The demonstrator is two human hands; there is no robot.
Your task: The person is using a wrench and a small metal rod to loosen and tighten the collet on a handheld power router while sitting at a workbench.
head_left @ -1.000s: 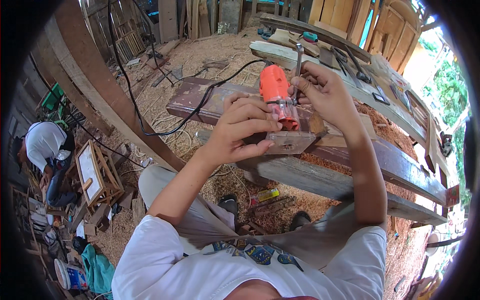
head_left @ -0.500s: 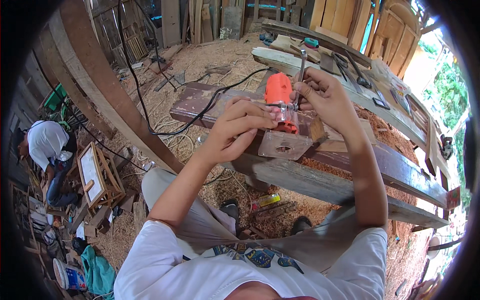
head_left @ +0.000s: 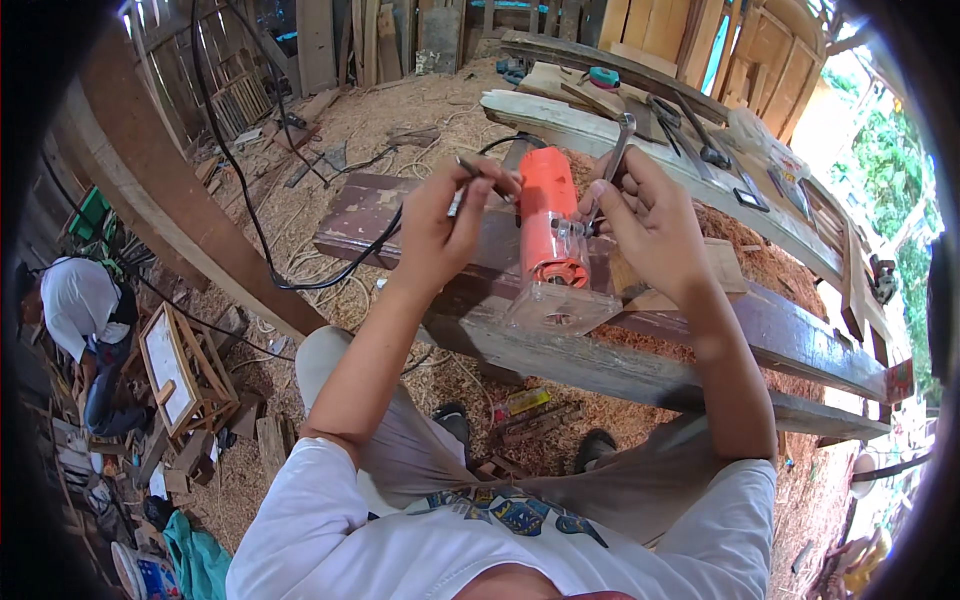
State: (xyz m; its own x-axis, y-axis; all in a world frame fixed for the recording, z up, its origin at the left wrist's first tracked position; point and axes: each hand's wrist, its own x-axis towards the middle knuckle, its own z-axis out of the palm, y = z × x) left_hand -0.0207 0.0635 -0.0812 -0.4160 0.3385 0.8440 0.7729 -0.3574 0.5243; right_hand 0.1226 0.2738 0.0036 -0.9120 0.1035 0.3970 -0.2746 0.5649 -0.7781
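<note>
An orange trim router [head_left: 548, 195] with a clear plastic base [head_left: 562, 309] lies on a brown plank, its base toward me. My right hand [head_left: 648, 215] is closed on a metal wrench [head_left: 621, 150], which points up and away. The fingers of that hand are beside the router's collet area. My left hand [head_left: 445, 215], raised to the left of the router, pinches a thin dark rod-like piece [head_left: 466, 165]; its exact kind is too small to make out. A black cord [head_left: 385, 238] runs by the left hand.
The brown plank [head_left: 780, 335] crosses in front of me, with a pale beam [head_left: 640, 160] behind it. A hammer [head_left: 708, 150] and a phone [head_left: 749, 199] lie at the right. A wooden post [head_left: 190, 200] stands left; a person [head_left: 85, 310] bends beyond it.
My left hand has come off the router's clear base area and moved up and left with the thin dark piece. My right hand still holds the wrench, which tilts more to the right.
</note>
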